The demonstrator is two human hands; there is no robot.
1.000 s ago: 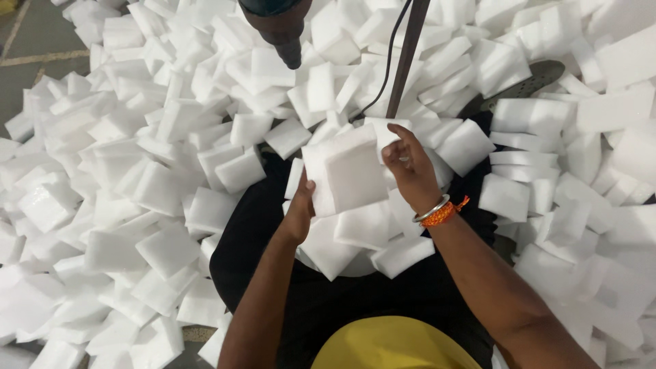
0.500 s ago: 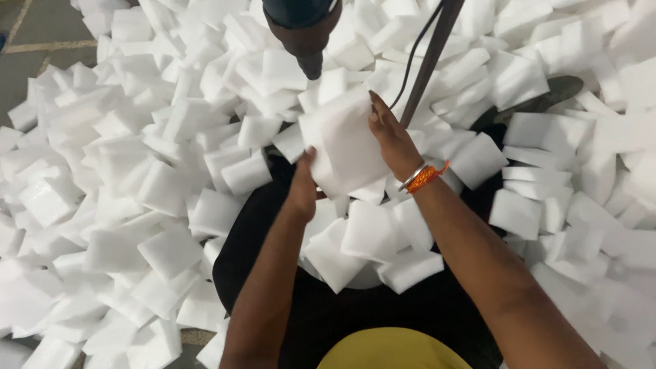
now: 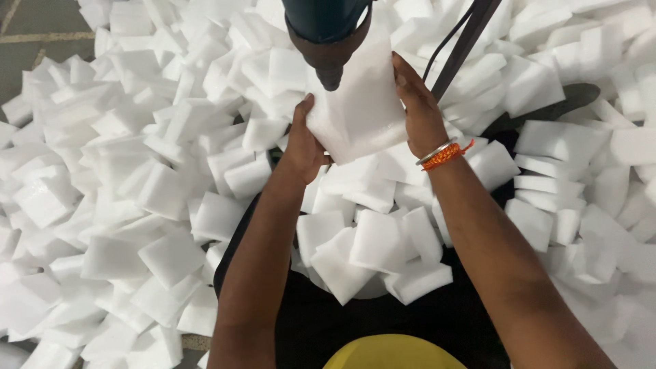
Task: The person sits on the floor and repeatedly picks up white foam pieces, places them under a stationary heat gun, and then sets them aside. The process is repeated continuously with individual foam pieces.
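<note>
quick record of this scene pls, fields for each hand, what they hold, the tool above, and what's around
left hand: left hand grips the left edge of the foam block
right hand: right hand grips the block's right edge
held thing: white foam block, raised upright between both hands
tool above: dark teal machine head, its tip right at the block's upper part; contact unclear
wrist: orange thread and metal bangle
around: loose white foam pieces heaped all about, some on the lap

White foam blocks [image 3: 171, 198] crowd the floor left, right and far, leaving no bare path. The dark machine head [image 3: 328, 31] hangs at the far middle, its slanted bar [image 3: 461, 41] just right. Only the dark lap [image 3: 383, 314] near is open.
</note>
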